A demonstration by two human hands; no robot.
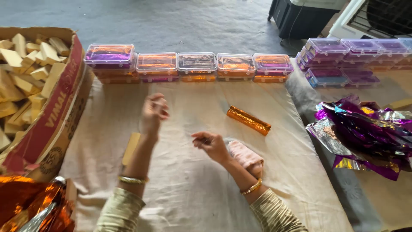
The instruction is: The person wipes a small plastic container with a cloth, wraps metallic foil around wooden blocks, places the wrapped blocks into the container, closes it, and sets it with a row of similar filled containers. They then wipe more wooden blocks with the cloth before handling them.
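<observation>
From my remote seat I see both hands raised above the cloth-covered tabletop point(206, 189), near its front edge. The left hand point(153, 112) is lifted with its fingers loosely curled and holds nothing that I can make out (it is slightly blurred, so I cannot be sure). The right hand point(211, 145) hovers just to its right, fingers bent with the tips pinched close together, also with nothing visibly in its grip; the two hands are apart and do not touch. Just behind the right wrist a pink folded cloth point(245, 156) lies on the tabletop, and beside the left forearm a pale wooden block point(130, 148) rests flat. Nearer the middle of the tabletop, well apart from both hands, lies an orange foil-wrapped bar point(249, 120), set at a slant. Along the far edge runs a row of clear plastic boxes point(197, 64) stacked two high, showing orange and purple foil inside. At the left edge an open cardboard carton point(60, 107) holds many more pale wooden blocks, and crumpled orange foil point(30, 202) sits at the front left corner. To the right, on an adjoining surface, a heap of purple foil sheets point(365, 133) lies loose, with more purple-filled boxes point(352, 53) stacked beyond it.
</observation>
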